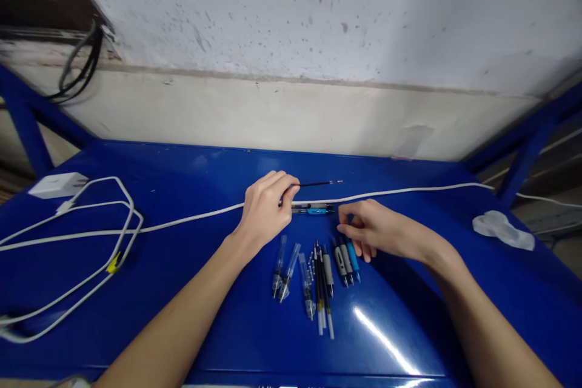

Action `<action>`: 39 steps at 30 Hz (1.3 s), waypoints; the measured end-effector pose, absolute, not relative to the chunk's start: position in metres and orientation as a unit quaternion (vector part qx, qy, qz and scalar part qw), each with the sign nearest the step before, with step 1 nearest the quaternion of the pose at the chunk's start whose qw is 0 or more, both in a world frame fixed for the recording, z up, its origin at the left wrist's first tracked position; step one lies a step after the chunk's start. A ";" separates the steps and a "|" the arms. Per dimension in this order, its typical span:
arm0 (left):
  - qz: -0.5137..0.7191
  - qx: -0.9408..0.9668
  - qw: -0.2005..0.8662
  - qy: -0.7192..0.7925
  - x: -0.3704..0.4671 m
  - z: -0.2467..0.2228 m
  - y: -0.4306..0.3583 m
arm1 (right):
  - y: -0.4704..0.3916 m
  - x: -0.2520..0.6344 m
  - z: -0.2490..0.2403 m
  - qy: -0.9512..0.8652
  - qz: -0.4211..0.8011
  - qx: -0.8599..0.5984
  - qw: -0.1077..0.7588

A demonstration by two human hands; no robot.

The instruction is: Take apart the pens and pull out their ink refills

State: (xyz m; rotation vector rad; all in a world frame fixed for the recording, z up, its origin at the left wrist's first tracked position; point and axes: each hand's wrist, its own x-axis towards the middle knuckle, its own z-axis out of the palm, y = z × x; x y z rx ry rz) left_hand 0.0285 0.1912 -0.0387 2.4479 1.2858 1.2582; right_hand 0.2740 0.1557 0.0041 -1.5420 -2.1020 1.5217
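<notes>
Nearest on the blue worktop [182, 291] lies a cluster of pen parts [313, 276], clear barrels beside black refills and grip sections. Just behind it the right hand [377, 231] rests with fingers [346, 230] loosely together, tips touching the grip sections, while the left hand [264, 209] has its fingers pinched on a thin black refill [318, 183]. The refill points right, just above a blue-and-black pen piece [314, 210] and the white cable [409, 191] crossing the worktop.
</notes>
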 end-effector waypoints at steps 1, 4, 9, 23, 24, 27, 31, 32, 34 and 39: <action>0.414 0.805 0.053 0.422 0.028 -0.039 0.191 | 0.156 0.274 0.004 -0.692 0.514 -0.504 0.057; 0.415 0.806 0.054 0.419 0.028 -0.038 0.191 | 0.157 0.272 0.003 -0.707 0.494 -0.500 0.078; 0.413 0.814 0.065 0.404 0.029 -0.036 0.188 | 0.161 0.253 -0.007 -0.672 0.413 -0.525 0.321; 0.405 0.819 0.068 0.400 0.031 -0.043 0.191 | 0.167 0.246 -0.018 -0.417 0.468 -0.455 0.632; 0.405 0.813 0.069 0.412 0.030 -0.043 0.191 | 0.166 0.245 -0.017 -0.423 0.475 -0.457 0.621; 0.395 0.806 0.061 0.436 0.030 -0.042 0.190 | 0.161 0.239 -0.016 -0.465 0.519 -0.458 0.551; 0.387 0.807 0.051 0.443 0.032 -0.042 0.190 | 0.156 0.233 -0.018 -0.525 0.545 -0.442 0.482; 0.387 0.807 0.050 0.444 0.032 -0.042 0.190 | 0.156 0.232 -0.019 -0.537 0.543 -0.441 0.471; 0.386 0.806 0.047 0.447 0.032 -0.042 0.190 | 0.156 0.234 -0.020 -0.559 0.540 -0.440 0.450; 0.387 0.805 0.035 0.449 0.032 -0.042 0.190 | 0.156 0.236 -0.020 -0.604 0.544 -0.411 0.412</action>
